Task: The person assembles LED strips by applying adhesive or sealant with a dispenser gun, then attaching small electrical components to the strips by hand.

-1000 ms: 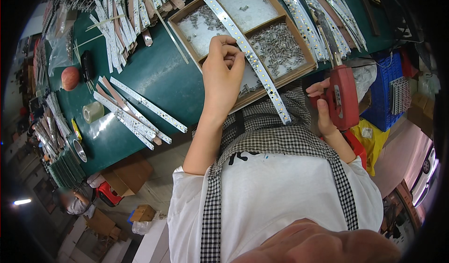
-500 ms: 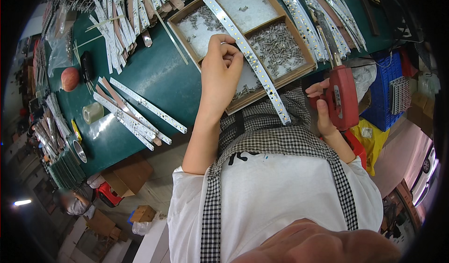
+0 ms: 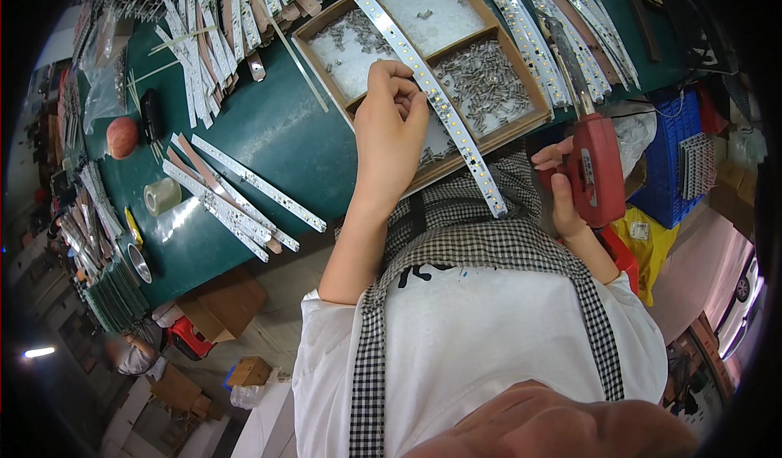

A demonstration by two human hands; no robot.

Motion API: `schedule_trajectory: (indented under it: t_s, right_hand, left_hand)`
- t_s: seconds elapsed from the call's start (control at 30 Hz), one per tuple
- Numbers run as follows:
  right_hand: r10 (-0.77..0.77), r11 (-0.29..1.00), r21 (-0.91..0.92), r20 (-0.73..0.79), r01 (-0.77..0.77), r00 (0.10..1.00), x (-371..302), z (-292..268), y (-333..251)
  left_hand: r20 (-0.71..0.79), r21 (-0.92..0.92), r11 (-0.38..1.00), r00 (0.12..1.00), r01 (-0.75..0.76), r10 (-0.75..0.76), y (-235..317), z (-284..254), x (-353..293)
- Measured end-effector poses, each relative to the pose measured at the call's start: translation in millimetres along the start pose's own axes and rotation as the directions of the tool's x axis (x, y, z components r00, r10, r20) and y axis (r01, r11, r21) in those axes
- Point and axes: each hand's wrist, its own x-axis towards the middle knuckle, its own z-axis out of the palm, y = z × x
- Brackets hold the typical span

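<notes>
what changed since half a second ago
The left hand shifted slightly rightward, toward the light strip; no grasp or release shows. The strip, wooden tray, and right hand at the red tool look unchanged.

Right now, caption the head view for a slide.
Left hand at LED strip over divided tray of metal parts; right hand by red tool.

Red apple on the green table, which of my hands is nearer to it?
Left: your left hand is right of the apple, at the LED strip; your right hand is farther right, at the red tool.
</notes>
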Motion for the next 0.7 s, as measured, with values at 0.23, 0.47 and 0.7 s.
schedule_trajectory:
  t_s: [0.23, 0.47, 0.7]
  right_hand:
    - [-0.027, 0.999, 0.047, 0.035, 0.026, 0.999, 0.2, -5.8, 6.1]
    - [-0.037, 0.997, 0.065, 0.012, 0.036, 0.999, -1.0, -5.5, 9.0]
    - [-0.046, 0.997, 0.063, 0.036, 0.044, 0.998, 0.5, -5.8, 7.4]
  left_hand:
    - [-0.003, 0.022, 0.999, 0.999, 0.034, -0.034, -0.6, -0.5, 0.7]
    - [-0.001, -0.066, 0.997, 0.999, 0.044, -0.044, 0.4, 2.8, -0.1]
    - [0.017, -0.057, 0.991, 0.993, 0.122, -0.121, -2.3, 2.4, 4.4]
